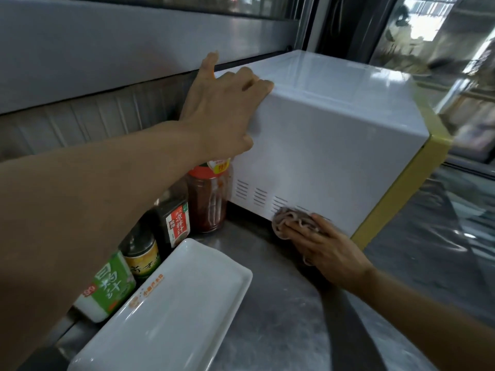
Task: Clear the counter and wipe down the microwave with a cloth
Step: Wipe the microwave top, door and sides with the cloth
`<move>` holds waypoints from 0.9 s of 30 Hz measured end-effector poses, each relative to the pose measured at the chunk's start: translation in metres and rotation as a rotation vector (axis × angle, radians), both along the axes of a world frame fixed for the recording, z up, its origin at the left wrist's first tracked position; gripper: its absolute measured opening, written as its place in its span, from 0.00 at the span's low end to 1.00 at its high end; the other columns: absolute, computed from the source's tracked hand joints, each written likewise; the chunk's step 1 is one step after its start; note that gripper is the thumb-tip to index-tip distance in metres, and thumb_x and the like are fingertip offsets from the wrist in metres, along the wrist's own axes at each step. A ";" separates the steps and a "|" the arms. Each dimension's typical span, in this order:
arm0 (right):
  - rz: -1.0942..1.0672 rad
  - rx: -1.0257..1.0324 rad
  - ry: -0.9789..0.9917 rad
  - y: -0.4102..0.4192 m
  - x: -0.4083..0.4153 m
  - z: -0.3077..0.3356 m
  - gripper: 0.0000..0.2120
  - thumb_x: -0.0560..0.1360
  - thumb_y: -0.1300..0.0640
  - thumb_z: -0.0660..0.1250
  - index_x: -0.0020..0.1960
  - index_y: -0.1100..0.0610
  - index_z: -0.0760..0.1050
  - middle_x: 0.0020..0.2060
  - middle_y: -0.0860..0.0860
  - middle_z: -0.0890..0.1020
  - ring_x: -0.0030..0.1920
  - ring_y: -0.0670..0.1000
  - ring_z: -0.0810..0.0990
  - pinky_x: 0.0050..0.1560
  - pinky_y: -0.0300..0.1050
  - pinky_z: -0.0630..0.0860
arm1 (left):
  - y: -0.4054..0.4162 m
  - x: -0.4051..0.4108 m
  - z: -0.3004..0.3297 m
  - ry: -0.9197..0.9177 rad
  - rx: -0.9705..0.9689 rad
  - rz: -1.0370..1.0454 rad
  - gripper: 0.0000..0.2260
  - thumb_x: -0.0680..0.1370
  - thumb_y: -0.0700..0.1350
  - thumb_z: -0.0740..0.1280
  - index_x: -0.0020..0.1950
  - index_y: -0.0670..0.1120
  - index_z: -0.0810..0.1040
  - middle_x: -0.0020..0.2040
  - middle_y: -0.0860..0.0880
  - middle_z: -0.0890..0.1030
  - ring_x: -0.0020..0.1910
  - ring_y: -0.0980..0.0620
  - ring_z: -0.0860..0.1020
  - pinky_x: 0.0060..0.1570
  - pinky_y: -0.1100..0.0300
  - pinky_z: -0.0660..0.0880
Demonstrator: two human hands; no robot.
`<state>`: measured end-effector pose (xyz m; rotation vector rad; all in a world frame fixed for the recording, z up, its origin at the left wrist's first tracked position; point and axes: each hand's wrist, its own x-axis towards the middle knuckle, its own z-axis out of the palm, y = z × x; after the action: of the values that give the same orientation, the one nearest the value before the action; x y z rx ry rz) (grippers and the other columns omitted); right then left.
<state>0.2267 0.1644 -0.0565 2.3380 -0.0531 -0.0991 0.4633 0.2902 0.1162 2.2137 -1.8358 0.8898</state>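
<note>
Microwave (334, 145) sits on the steel counter (281, 303) by the window; my left hand (222, 113), fingers spread, braces its top corner (presumably against sliding) while my right hand (329, 253) presses the bunched cloth (292, 220) to the lower vented side.

A grey metal table (281, 303) with a dull, scuffed sheen fills the lower part of the view. Behind it runs a ribbed metal wall panel (80, 124), and above that a broad, plain grey window frame (120, 49). Dark upright frame posts (337, 25) rise at the back. To the right, glass panes (439, 30) let in bright daylight and carry blurred reflections.
</note>
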 end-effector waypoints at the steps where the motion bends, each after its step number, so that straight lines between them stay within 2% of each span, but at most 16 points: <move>1: 0.013 0.045 -0.023 -0.002 -0.012 0.001 0.32 0.67 0.43 0.73 0.67 0.52 0.69 0.70 0.47 0.69 0.69 0.49 0.70 0.72 0.54 0.43 | 0.000 -0.001 0.000 0.004 -0.001 0.002 0.35 0.69 0.51 0.69 0.73 0.48 0.60 0.68 0.45 0.68 0.65 0.45 0.70 0.71 0.41 0.41; 3: 0.037 0.065 -0.047 -0.007 -0.038 0.000 0.28 0.66 0.45 0.74 0.63 0.53 0.75 0.66 0.48 0.74 0.65 0.49 0.75 0.73 0.54 0.45 | 0.001 -0.003 0.001 0.014 -0.001 0.005 0.35 0.68 0.51 0.70 0.73 0.48 0.62 0.67 0.45 0.69 0.65 0.44 0.70 0.71 0.41 0.41; 5: 0.043 0.035 -0.082 -0.014 -0.062 -0.002 0.20 0.71 0.49 0.64 0.61 0.53 0.78 0.66 0.46 0.72 0.64 0.49 0.75 0.75 0.53 0.41 | 0.000 -0.005 0.001 0.018 0.001 0.008 0.35 0.68 0.50 0.70 0.72 0.47 0.63 0.66 0.45 0.69 0.64 0.44 0.70 0.72 0.41 0.42; 6: 0.023 0.016 -0.075 -0.016 -0.069 -0.002 0.20 0.71 0.49 0.61 0.60 0.53 0.79 0.66 0.45 0.71 0.64 0.48 0.75 0.75 0.53 0.39 | 0.000 -0.006 0.002 0.019 0.001 0.011 0.35 0.67 0.50 0.70 0.72 0.46 0.63 0.66 0.44 0.69 0.64 0.44 0.71 0.72 0.41 0.42; 7: 0.010 -0.006 -0.053 -0.018 -0.073 -0.003 0.20 0.69 0.48 0.65 0.59 0.53 0.80 0.66 0.45 0.71 0.65 0.47 0.74 0.75 0.53 0.40 | 0.000 -0.006 0.002 0.019 0.004 0.015 0.34 0.67 0.50 0.70 0.71 0.46 0.63 0.66 0.44 0.70 0.64 0.43 0.71 0.72 0.41 0.42; 9: 0.001 -0.005 -0.011 -0.018 -0.066 -0.002 0.27 0.60 0.46 0.77 0.58 0.52 0.81 0.67 0.46 0.72 0.67 0.46 0.68 0.74 0.53 0.43 | -0.001 -0.007 0.001 0.009 0.010 0.028 0.35 0.67 0.51 0.70 0.71 0.46 0.63 0.65 0.44 0.70 0.63 0.43 0.71 0.72 0.41 0.43; 11: 0.002 0.026 0.002 -0.013 -0.044 -0.001 0.32 0.61 0.43 0.77 0.62 0.51 0.77 0.68 0.44 0.68 0.70 0.45 0.62 0.73 0.53 0.43 | -0.002 -0.008 0.000 -0.001 0.003 0.038 0.34 0.67 0.52 0.70 0.71 0.46 0.63 0.65 0.44 0.70 0.62 0.42 0.72 0.72 0.41 0.44; 13: 0.016 -0.026 0.011 -0.004 -0.015 0.001 0.29 0.70 0.43 0.68 0.69 0.48 0.69 0.71 0.42 0.62 0.72 0.44 0.57 0.72 0.52 0.38 | -0.002 -0.009 -0.001 0.001 -0.012 0.043 0.34 0.67 0.51 0.71 0.70 0.46 0.64 0.66 0.43 0.70 0.62 0.42 0.72 0.71 0.41 0.45; 15: 0.028 -0.041 -0.047 0.004 0.009 0.002 0.25 0.74 0.46 0.61 0.71 0.46 0.65 0.72 0.40 0.60 0.73 0.44 0.56 0.71 0.54 0.35 | 0.000 -0.010 -0.002 -0.005 -0.016 0.043 0.35 0.66 0.51 0.71 0.70 0.45 0.64 0.66 0.42 0.70 0.62 0.41 0.72 0.71 0.41 0.46; 18: -0.031 -0.044 0.021 0.000 0.007 -0.006 0.26 0.80 0.49 0.55 0.76 0.52 0.54 0.74 0.46 0.41 0.73 0.49 0.35 0.66 0.61 0.23 | 0.001 -0.012 -0.001 -0.021 0.007 0.048 0.35 0.66 0.50 0.71 0.71 0.45 0.63 0.67 0.42 0.70 0.63 0.41 0.71 0.71 0.41 0.47; 19: -0.028 -0.049 0.006 -0.001 -0.005 -0.004 0.27 0.78 0.47 0.59 0.75 0.52 0.57 0.75 0.47 0.44 0.75 0.50 0.40 0.68 0.62 0.26 | 0.001 -0.013 0.000 -0.019 0.016 0.054 0.36 0.67 0.50 0.71 0.71 0.45 0.62 0.67 0.42 0.69 0.64 0.41 0.71 0.71 0.41 0.47; 20: -0.040 -0.033 -0.017 -0.003 -0.019 -0.002 0.29 0.74 0.45 0.66 0.72 0.52 0.65 0.75 0.47 0.55 0.75 0.49 0.52 0.72 0.60 0.34 | 0.000 -0.014 0.001 -0.016 0.025 0.063 0.36 0.67 0.50 0.71 0.71 0.45 0.62 0.68 0.42 0.69 0.64 0.41 0.70 0.71 0.41 0.47; 21: -0.034 0.009 -0.050 -0.006 -0.034 0.000 0.29 0.68 0.44 0.72 0.66 0.51 0.73 0.72 0.46 0.65 0.72 0.48 0.63 0.73 0.57 0.41 | 0.000 -0.016 0.002 -0.014 0.035 0.074 0.36 0.67 0.50 0.71 0.72 0.45 0.61 0.68 0.42 0.68 0.65 0.41 0.70 0.71 0.41 0.47; 22: -0.027 0.035 -0.038 -0.009 -0.049 0.000 0.29 0.63 0.43 0.76 0.62 0.51 0.77 0.68 0.46 0.71 0.69 0.48 0.70 0.73 0.54 0.44 | 0.000 -0.017 0.003 -0.014 0.048 0.084 0.37 0.67 0.51 0.71 0.72 0.45 0.60 0.69 0.42 0.67 0.66 0.41 0.69 0.71 0.41 0.47; 25: 0.009 0.059 -0.046 -0.018 -0.080 0.005 0.29 0.56 0.44 0.80 0.55 0.50 0.82 0.64 0.46 0.76 0.64 0.47 0.75 0.72 0.53 0.45 | 0.002 -0.021 0.006 -0.038 0.107 0.114 0.39 0.68 0.52 0.71 0.73 0.44 0.56 0.72 0.42 0.63 0.69 0.43 0.65 0.71 0.39 0.47; 27: 0.040 0.067 -0.138 -0.020 -0.085 0.010 0.28 0.58 0.45 0.79 0.57 0.49 0.81 0.65 0.47 0.76 0.66 0.48 0.74 0.72 0.53 0.46 | 0.003 -0.023 0.008 -0.048 0.157 0.147 0.40 0.69 0.53 0.70 0.75 0.44 0.53 0.74 0.42 0.60 0.72 0.44 0.62 0.70 0.38 0.47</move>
<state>0.1414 0.1441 -0.0463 2.4088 -0.0720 0.0813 0.4406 0.2936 0.1243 2.4705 -1.8426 0.8562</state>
